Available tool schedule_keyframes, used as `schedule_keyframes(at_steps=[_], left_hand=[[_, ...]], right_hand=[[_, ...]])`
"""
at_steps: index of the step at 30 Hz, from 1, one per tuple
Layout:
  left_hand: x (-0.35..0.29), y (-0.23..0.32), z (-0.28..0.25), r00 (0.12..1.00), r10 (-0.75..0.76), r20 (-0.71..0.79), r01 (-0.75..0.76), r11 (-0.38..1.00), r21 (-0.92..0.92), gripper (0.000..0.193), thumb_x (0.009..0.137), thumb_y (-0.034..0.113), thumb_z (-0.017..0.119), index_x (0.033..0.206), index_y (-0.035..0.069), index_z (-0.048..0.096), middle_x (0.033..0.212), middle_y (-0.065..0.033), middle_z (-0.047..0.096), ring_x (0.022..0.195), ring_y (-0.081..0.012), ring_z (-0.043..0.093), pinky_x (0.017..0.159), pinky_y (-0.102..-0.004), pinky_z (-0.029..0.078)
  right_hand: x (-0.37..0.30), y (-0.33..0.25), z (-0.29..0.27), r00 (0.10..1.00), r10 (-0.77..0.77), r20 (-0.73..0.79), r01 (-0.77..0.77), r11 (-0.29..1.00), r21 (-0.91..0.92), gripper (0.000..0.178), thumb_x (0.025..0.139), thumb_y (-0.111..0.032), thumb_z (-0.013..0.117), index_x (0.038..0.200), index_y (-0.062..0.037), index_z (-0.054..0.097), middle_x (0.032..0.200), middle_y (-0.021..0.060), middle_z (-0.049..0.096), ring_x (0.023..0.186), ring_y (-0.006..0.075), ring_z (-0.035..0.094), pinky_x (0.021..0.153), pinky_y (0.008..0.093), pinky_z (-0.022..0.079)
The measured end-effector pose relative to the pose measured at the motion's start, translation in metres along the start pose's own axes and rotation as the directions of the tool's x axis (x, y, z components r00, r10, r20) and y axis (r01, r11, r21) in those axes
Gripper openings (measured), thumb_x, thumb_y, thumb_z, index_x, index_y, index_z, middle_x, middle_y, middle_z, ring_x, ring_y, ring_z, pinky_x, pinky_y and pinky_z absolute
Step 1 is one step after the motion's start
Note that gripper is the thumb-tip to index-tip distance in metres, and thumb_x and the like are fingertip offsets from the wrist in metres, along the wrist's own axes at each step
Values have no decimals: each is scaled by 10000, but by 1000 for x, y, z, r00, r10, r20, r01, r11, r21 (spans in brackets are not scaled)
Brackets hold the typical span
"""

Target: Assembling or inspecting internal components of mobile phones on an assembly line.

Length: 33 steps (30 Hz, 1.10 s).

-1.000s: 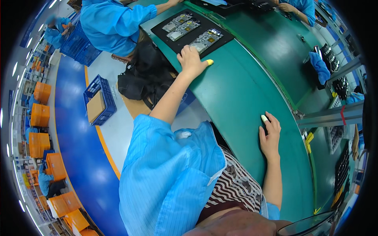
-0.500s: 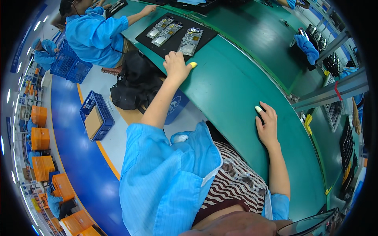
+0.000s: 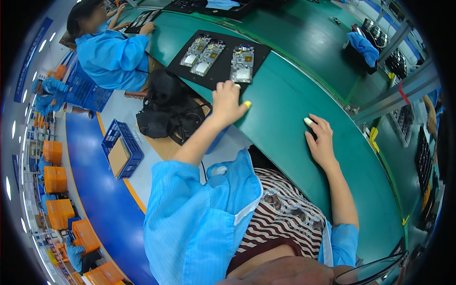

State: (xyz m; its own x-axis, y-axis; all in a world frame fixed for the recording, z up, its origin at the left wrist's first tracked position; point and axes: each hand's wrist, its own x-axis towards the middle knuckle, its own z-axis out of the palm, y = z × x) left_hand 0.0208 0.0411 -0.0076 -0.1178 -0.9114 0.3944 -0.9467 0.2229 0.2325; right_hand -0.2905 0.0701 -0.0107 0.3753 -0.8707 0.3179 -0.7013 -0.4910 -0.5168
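Note:
A flat black tray (image 3: 216, 78) lies on the green worktable, bearing three circuit boards. Two boards lie side by side on its left, one of them the green-and-silver circuit board (image 3: 208, 59); a third circuit board (image 3: 242, 64) sits apart on its right. The fingers of my left hand (image 3: 228, 104) reach the tray's near edge, just below the right-hand board. Its thumb, in a yellow finger cot, sticks out to the side, so the hand is open. Farther right, my right hand (image 3: 322, 142) rests on the bare tabletop, fingers apart, a pale cot on one finger.
A co-worker in a blue smock (image 3: 114, 59) sits to the left by another black tray (image 3: 143, 20). Below the table edge are a black bag (image 3: 164, 118) and a blue crate (image 3: 122, 149). A metal post (image 3: 394, 104) stands at the right.
The view has shifted, so most things sit lower. My left hand stays at the tray's edge, slightly farther right. The co-worker's hand has drawn back left from beside the tray.

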Motion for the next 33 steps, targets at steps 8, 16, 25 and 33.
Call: schedule_keyframes(at_steps=[8,16,25,33], left_hand=[[-55,99,-35,919,172,353,-84,964,-253,564,680,304,692,1070,-69,528,1038,-185,463,981,-348,424,829,-426,389],[49,-115,14,917,-223,-330,280,951,134,479,773,322,598,1047,-60,511,1072,-250,521,1001,-412,474,879,-468,366],[49,-122,27,894,-445,-45,435,889,-146,534,820,388,502,1182,-2,545,1210,-212,492,1084,-398,418,960,-443,324],[-3,18,26,972,-191,137,227,912,-342,621,803,302,588,1263,-61,385,1208,-261,353,1074,-377,320,966,-465,243]], right_hand=[[21,-15,16,975,216,51,-218,885,411,457,859,-151,553,1256,38,428,1264,199,461,1171,310,440,994,359,336],[19,-37,31,986,97,134,-133,947,293,626,856,-197,568,1359,42,280,1359,195,367,1271,308,337,1052,375,243],[14,-46,27,976,177,129,-217,866,451,677,846,-217,586,1374,36,247,1360,218,352,1262,318,326,1000,367,312],[-71,-27,-34,810,586,-18,-523,735,431,641,847,-167,580,1383,7,274,1322,153,436,1155,242,383,879,302,401]])
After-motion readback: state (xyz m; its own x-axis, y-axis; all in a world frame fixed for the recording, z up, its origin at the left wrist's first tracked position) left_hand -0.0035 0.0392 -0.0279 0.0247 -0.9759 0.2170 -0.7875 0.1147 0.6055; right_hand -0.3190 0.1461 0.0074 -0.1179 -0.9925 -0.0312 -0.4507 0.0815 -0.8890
